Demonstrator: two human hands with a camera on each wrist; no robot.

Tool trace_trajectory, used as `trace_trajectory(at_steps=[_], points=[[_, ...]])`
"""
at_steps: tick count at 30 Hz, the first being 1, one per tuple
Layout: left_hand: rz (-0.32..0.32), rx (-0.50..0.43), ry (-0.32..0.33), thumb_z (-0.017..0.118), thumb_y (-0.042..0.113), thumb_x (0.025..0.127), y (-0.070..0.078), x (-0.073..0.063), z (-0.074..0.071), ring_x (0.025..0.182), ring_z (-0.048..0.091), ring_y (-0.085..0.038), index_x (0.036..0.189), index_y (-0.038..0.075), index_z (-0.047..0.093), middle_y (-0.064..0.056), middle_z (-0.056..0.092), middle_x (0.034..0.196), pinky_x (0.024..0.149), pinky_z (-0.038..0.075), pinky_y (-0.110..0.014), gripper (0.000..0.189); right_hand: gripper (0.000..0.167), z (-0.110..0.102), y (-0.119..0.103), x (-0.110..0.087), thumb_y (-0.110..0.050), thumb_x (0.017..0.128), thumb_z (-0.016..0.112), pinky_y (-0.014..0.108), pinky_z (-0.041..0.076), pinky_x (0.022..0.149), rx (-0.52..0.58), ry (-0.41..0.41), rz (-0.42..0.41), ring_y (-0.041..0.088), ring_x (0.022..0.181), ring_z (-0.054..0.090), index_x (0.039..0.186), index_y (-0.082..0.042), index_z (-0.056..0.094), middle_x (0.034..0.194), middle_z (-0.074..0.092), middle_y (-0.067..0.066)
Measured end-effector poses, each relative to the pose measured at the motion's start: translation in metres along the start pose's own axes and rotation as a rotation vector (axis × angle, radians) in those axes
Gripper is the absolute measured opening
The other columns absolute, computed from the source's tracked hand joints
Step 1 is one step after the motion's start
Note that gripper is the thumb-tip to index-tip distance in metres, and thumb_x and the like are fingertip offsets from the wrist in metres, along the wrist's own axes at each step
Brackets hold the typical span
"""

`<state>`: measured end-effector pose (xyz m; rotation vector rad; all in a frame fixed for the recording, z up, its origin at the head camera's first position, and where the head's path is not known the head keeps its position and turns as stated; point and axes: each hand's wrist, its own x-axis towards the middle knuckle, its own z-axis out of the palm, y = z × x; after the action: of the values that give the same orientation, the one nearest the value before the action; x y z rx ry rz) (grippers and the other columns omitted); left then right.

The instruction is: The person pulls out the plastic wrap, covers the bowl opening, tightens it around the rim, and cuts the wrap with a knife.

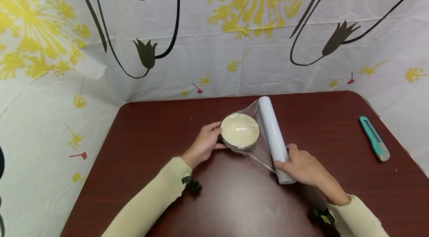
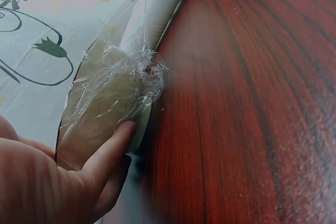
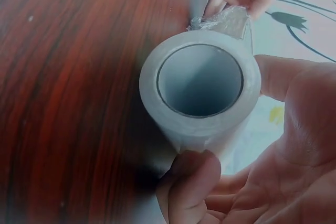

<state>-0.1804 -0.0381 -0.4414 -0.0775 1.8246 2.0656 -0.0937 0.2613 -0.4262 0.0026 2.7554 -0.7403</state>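
Note:
A cream bowl (image 1: pixel 240 131) has clear plastic wrap stretched over its mouth, with creases running across it. My left hand (image 1: pixel 207 141) grips the bowl by its left side; in the left wrist view the thumb presses on the bowl's brownish outer wall (image 2: pixel 100 103), where crumpled film (image 2: pixel 149 74) bunches. From the bowl, a sheet of film runs right to a long roll of plastic wrap (image 1: pixel 274 138). My right hand (image 1: pixel 303 164) holds that roll near its closest end, thumb on one side and fingers on the other. The roll's hollow core (image 3: pixel 200 80) shows in the right wrist view.
A teal box cutter (image 1: pixel 374 138) lies near the right edge of the dark red wooden table (image 1: pixel 151 132). Behind the table hangs a white cloth (image 1: pixel 201 54) with yellow and dark flower prints, meeting its back edge.

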Motion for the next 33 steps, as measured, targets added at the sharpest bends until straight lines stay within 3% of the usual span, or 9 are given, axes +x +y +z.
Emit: trace_trajectory(at_steps=[4,9,20,28,33], points=[[0.001,0.000,0.001,0.042,0.004,0.115,0.000,0.000,0.000,0.139,0.059,-0.037,0.164,-0.009,0.042,-0.028,0.047,0.164,0.094,0.064,-0.053,0.050,0.067,-0.001,0.001,0.000,-0.048,0.097,0.074,0.044,0.054,0.068,-0.016,-0.011,0.010,0.027,0.082,0.067,0.125,0.010,0.056,0.095,0.068,0.014],[0.005,-0.003,0.003,0.043,0.003,0.115,0.000,0.001,0.001,0.136,0.060,-0.035,0.163,-0.009,0.043,-0.028,0.049,0.162,0.094,0.064,-0.053,0.050,0.062,-0.006,0.001,-0.004,-0.049,0.099,0.071,0.042,0.054,0.068,0.005,-0.009,0.016,0.025,0.082,0.067,0.121,0.008,0.057,0.094,0.068,0.013],[0.006,-0.006,-0.001,0.044,0.003,0.113,-0.005,0.005,-0.001,0.132,0.062,-0.036,0.162,-0.009,0.045,-0.029,0.051,0.160,0.093,0.065,-0.053,0.050,0.060,-0.012,0.007,-0.006,-0.043,0.099,0.074,0.039,0.056,0.069,0.091,-0.031,0.020,0.022,0.084,0.072,0.123,0.008,0.054,0.096,0.072,0.013],[0.009,-0.011,-0.001,0.044,0.002,0.113,-0.004,0.004,-0.001,0.134,0.062,-0.036,0.162,-0.009,0.045,-0.029,0.050,0.160,0.092,0.065,-0.054,0.050,0.085,-0.013,0.016,-0.003,-0.047,0.098,0.079,0.040,0.058,0.075,0.142,-0.078,0.017,0.026,0.097,0.074,0.145,0.016,0.047,0.110,0.075,0.017],[0.007,-0.022,0.005,0.044,0.002,0.114,-0.004,0.004,-0.001,0.134,0.061,-0.036,0.161,-0.010,0.045,-0.029,0.051,0.160,0.092,0.065,-0.053,0.049,0.083,-0.013,0.015,-0.004,-0.051,0.098,0.080,0.039,0.055,0.073,0.122,-0.080,0.001,0.021,0.091,0.071,0.143,0.014,0.051,0.103,0.074,0.010]])
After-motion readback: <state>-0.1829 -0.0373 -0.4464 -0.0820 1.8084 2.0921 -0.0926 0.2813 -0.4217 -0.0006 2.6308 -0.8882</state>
